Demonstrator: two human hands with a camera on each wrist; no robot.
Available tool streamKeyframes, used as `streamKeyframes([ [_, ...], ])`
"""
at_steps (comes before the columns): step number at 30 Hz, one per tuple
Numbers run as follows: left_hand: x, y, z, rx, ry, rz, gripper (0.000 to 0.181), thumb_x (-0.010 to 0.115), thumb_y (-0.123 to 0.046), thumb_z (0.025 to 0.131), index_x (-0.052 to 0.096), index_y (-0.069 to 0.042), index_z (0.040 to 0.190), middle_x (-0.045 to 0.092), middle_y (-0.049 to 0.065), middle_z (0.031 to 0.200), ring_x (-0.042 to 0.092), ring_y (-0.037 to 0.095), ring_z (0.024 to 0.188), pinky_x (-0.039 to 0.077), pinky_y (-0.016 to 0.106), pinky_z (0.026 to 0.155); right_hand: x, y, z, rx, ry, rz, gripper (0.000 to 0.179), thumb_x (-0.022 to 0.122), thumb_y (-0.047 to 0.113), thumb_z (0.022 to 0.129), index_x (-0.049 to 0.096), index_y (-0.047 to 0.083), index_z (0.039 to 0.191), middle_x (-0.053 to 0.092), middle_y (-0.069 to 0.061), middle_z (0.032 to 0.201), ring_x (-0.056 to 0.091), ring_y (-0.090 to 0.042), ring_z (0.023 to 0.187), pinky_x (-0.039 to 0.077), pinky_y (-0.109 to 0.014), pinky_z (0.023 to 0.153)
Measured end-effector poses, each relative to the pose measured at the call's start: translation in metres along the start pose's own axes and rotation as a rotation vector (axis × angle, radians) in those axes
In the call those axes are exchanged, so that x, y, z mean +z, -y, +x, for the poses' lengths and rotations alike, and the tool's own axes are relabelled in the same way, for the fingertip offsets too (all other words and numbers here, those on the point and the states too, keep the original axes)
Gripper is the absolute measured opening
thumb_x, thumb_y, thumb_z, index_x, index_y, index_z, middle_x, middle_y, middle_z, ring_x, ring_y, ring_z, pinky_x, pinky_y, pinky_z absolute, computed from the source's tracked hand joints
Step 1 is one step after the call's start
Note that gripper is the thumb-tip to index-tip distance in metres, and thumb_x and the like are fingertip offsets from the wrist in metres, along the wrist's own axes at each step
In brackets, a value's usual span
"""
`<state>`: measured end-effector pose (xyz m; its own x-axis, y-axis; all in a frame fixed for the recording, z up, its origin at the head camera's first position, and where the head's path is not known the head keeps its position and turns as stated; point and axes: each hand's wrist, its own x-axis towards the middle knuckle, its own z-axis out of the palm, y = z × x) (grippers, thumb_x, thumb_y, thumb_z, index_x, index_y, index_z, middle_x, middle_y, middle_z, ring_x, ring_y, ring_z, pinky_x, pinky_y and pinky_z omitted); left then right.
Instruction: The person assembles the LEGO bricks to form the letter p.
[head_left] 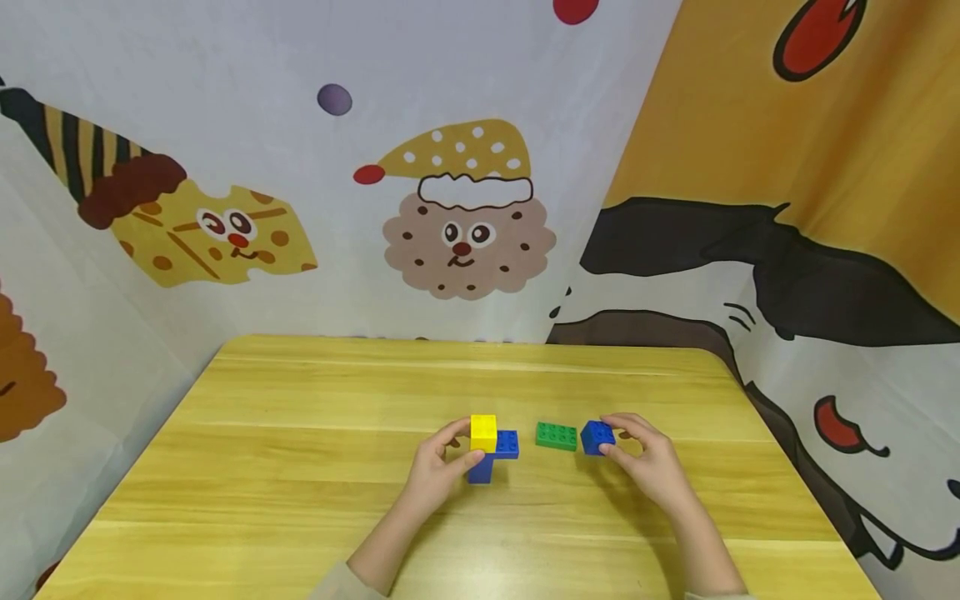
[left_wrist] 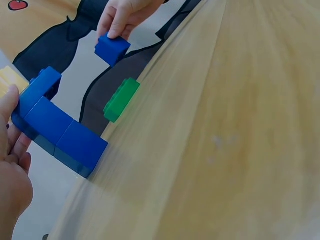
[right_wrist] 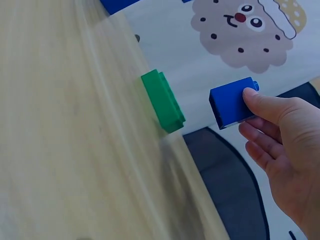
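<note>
My left hand (head_left: 437, 473) pinches the yellow brick (head_left: 483, 433) on top of a built stack. Under the yellow one, a blue brick (head_left: 507, 445) juts out to the right. Below that, the stack's blue column (left_wrist: 64, 131) reaches down to the tabletop in the left wrist view. Between thumb and fingers, my right hand (head_left: 651, 461) holds a separate blue brick (right_wrist: 232, 102), raised over the table. A flat green brick (head_left: 557, 436) lies studs up on the table between the stack and the right hand.
The wooden table (head_left: 300, 467) carries the stack and the green brick. Behind it hangs a cloth (head_left: 285, 317) printed with cartoon figures, close along the table's back edge.
</note>
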<state>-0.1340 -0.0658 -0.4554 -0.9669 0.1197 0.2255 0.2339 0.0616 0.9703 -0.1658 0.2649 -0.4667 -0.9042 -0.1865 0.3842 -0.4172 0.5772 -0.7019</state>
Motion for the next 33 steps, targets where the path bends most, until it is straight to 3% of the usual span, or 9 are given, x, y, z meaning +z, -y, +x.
streamKeyframes([
  [11,-0.001,0.000,0.001,0.016,0.006,0.007,0.041,0.072,-0.001,0.083,0.061,0.002,0.123,0.064,0.006,0.108,0.049,0.042,0.103,0.040,0.043,0.086,0.002,0.026,0.001,-0.024,-0.047,0.013,0.037,0.076,0.004,0.081,0.067,0.009,0.116,0.063,0.002,0.116,0.057,-0.013,0.099,0.047,-0.034,0.084],
  [19,-0.001,0.000,0.001,0.010,0.004,0.011,0.042,0.072,-0.002,0.083,0.060,0.002,0.123,0.063,0.008,0.109,0.049,0.041,0.102,0.040,0.045,0.086,0.007,0.046,0.004,-0.112,-0.099,0.054,0.039,0.077,-0.007,0.075,0.068,0.002,0.112,0.064,-0.007,0.111,0.058,-0.013,0.097,0.042,-0.014,0.083],
  [25,-0.001,0.001,0.000,0.008,0.002,0.004,0.042,0.072,-0.002,0.083,0.061,0.001,0.123,0.063,0.006,0.109,0.048,0.041,0.101,0.040,0.042,0.084,0.008,0.084,0.007,-0.123,-0.089,0.076,0.036,0.075,-0.011,0.074,0.067,-0.005,0.109,0.064,-0.016,0.108,0.058,-0.021,0.093,0.039,-0.012,0.083],
  [33,-0.001,0.001,0.000,-0.002,0.006,0.002,0.043,0.072,-0.003,0.084,0.060,0.002,0.125,0.063,0.009,0.111,0.048,0.041,0.102,0.040,0.043,0.085,0.017,0.094,0.013,-0.174,-0.069,0.120,0.035,0.075,-0.012,0.074,0.066,-0.006,0.107,0.064,-0.018,0.106,0.058,-0.019,0.094,0.042,-0.015,0.082],
])
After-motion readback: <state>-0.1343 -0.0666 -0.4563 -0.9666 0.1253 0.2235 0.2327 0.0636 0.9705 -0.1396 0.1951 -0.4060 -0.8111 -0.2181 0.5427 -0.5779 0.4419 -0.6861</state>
